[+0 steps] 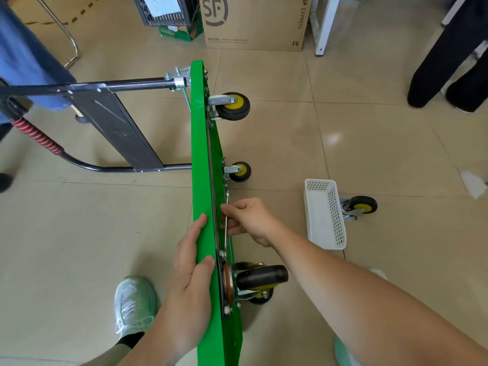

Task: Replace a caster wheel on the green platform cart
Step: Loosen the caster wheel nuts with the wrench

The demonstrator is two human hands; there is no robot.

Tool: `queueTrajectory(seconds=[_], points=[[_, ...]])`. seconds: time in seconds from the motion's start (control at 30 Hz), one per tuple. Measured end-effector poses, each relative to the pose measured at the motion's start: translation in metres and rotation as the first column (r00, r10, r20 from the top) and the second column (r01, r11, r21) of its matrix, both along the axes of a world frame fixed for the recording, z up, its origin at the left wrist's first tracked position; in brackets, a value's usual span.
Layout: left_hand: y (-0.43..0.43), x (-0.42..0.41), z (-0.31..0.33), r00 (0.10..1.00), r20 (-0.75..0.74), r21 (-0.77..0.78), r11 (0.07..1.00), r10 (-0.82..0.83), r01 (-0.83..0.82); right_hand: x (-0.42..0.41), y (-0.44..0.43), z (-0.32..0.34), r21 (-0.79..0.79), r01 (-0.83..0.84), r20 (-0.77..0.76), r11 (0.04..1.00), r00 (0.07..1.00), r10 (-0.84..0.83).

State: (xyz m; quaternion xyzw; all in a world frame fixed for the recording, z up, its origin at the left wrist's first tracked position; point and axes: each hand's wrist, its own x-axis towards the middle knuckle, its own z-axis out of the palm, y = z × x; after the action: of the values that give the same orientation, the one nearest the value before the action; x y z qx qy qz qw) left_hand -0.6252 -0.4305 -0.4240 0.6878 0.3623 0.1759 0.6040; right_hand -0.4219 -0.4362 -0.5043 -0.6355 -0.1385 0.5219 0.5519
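Looks like a stockroom or office back room, not a home. Glossy beige floor tiles (369,143) throughout. At the far side, a large SF Express shipping carton (253,22). Just left of it, a black plastic crate (163,11) stacked on a green carton (179,33). Just right of it, a white metal furniture leg (326,27). Well to its left, dashed yellow-and-black floor tape (74,19) and a chrome tube leg (74,47).

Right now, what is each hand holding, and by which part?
Left hand grips the green platform by its upper edge. Right hand pinches a thin metal tool, likely a wrench, around mid-shaft.
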Motion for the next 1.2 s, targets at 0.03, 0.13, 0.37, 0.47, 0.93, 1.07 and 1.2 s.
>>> queueTrajectory(seconds=[0.03, 0.13, 0.37, 0.47, 0.93, 1.07, 1.2], points=[[0.000, 0.000, 0.000, 1.000, -0.003, -0.001, 1.000, 0.002, -0.002, 0.000, 0.002, -0.003, -0.008, -0.009, -0.023, 1.000, 1.000, 0.009], [-0.001, 0.000, 0.003, 1.000, -0.019, 0.007, 1.000, 0.001, -0.001, 0.004, 0.003, -0.003, -0.013, 0.022, -0.043, 1.000, 0.999, -0.022], [-0.002, -0.001, 0.012, 0.998, -0.049, 0.010, 0.999, -0.038, 0.039, 0.013, -0.026, 0.046, 0.219, 0.166, 0.068, 0.962, 0.980, -0.185], [-0.001, -0.002, 0.012, 0.998, -0.042, 0.001, 0.999, -0.039, 0.039, -0.005, -0.044, 0.069, 0.336, 0.085, 0.109, 0.938, 0.986, -0.129], [-0.006, 0.001, 0.023, 0.999, -0.046, -0.007, 1.000, -0.017, 0.016, -0.037, -0.052, 0.078, 0.400, -0.028, 0.248, 0.916, 0.966, -0.079], [-0.006, 0.002, 0.023, 0.999, -0.042, -0.010, 1.000, -0.006, 0.006, -0.032, -0.044, 0.071, 0.364, -0.037, 0.229, 0.931, 0.972, -0.051], [-0.006, 0.002, 0.023, 0.999, -0.037, -0.009, 1.000, -0.006, 0.006, -0.033, -0.044, 0.061, 0.338, -0.045, 0.223, 0.940, 0.974, -0.033]])
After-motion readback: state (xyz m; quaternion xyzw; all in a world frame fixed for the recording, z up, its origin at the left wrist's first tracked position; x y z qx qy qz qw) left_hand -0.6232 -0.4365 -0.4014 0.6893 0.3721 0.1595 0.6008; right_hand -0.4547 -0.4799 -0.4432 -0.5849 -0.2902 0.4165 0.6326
